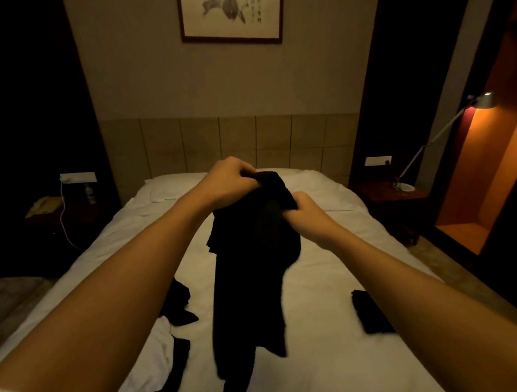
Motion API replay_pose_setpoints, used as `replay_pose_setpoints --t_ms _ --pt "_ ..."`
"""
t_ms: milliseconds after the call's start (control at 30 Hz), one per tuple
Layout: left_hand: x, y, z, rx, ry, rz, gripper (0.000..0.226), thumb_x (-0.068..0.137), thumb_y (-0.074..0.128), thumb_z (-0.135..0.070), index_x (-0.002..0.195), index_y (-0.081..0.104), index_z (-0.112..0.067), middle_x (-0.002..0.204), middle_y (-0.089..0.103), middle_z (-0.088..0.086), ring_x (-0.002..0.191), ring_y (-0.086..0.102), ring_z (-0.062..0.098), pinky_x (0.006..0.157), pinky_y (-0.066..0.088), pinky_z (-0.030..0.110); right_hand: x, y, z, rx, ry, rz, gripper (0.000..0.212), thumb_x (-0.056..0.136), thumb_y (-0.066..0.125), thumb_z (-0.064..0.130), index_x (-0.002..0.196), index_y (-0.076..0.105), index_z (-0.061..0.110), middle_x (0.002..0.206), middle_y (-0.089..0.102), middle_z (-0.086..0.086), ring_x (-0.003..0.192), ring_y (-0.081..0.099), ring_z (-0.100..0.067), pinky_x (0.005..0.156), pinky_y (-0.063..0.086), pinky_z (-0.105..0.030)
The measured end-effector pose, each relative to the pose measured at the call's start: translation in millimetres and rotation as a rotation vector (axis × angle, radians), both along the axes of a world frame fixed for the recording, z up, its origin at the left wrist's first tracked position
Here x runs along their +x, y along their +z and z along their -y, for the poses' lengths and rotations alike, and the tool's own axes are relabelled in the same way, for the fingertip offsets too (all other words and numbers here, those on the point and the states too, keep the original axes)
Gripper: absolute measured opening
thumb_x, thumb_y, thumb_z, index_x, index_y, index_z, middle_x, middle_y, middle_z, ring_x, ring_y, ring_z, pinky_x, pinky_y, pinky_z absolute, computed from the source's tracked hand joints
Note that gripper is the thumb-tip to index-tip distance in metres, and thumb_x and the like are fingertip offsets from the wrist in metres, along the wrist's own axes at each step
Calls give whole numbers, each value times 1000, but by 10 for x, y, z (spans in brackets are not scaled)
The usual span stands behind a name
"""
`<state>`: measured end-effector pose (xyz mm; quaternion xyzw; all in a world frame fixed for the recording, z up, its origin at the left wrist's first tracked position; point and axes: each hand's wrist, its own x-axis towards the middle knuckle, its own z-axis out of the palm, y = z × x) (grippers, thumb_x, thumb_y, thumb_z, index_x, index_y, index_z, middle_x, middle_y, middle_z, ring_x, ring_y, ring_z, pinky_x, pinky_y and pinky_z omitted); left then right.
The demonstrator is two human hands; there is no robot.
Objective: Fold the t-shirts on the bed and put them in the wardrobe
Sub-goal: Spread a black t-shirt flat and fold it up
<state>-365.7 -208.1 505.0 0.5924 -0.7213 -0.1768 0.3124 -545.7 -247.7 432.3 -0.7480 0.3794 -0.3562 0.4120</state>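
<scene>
Hanging between both hands, a black t-shirt (251,273) is pinched by left hand (228,179) and right hand (305,213) above the bed (320,283).

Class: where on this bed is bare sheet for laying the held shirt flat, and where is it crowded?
Bare sheet lies between the hanging black shirt and the folded dark garment, and up toward the pillow. The near left is crowded with black clothes and a white shirt.
</scene>
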Motion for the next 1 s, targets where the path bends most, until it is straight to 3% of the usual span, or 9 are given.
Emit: replay_pose_setpoints --t_ms 100,200,367,433,567,667,767,900,1000 --pt "166 -107 -62 196 -38 90 35 78 76 -50 98 70 -21 85 72 -1 78 69 13 66 51 24 -17 84 49 2 -53 19 20 92 51 8 101 68 1 93 69 -21 85 66 -31 73 49 -39" --pt "340 -213 -66 190 11 134 13 86 73 -31 90 71 -19 77 67 0 72 63 17 61 45 23 3 205 72 18 48 -72 9 94 60 9 100 65 6 85 65 -10 79 63 -21 70 49 -30" --pt "613 -71 -96 76 118 211 12 93 64 -17 93 73 -26 84 69 -1 78 65 16 64 46 25 -102 191 291 -182 81 -758 27 84 64 8 111 62 13 99 62 -5 91 58 -22 80 46 -34" --pt "766 -44 -68 109 167 298 15 93 64 -20 93 72 -33 87 68 -7 84 64 15 70 51 31 -230 166 388 -143 33 -835 28 86 61 6 113 63 13 102 63 -6 93 58 -23 79 45 -33" --pt "1115 -119 -102 195 268 307 30 94 60 -17 84 65 -45 98 67 -8 94 64 17 94 52 46 -514 206 568 -89 -30 -824 18 91 60 5 101 62 20 93 60 0 92 55 -21 76 40 -29" --pt "1222 -203 -122 211 279 201 30 98 54 -11 88 68 -36 100 68 3 93 64 21 91 51 43 -666 219 685 -104 -109 -729 15 93 60 6 98 62 20 84 57 6 86 54 -19 66 40 -27" --pt "1159 -191 -92 194 295 189 26 98 52 -10 102 68 -29 102 66 2 93 61 19 85 47 38 -711 163 747 -67 -230 -506 20 93 54 3 98 64 18 86 62 -5 73 58 -19 61 44 -28" --pt "1182 -182 -39 171 348 250 27 97 51 -16 106 63 -38 113 66 4 100 62 24 94 51 47 -715 178 699 -14 -245 -287 20 96 49 0 92 63 14 79 60 -8 66 56 -18 58 43 -28" --pt "1124 -267 -20 178 444 433 32 96 51 -21 123 60 -36 123 61 7 106 59 29 91 50 44 -657 243 579 119 -156 -184 19 99 47 2 89 62 11 76 57 -6 68 55 -16 60 41 -26"
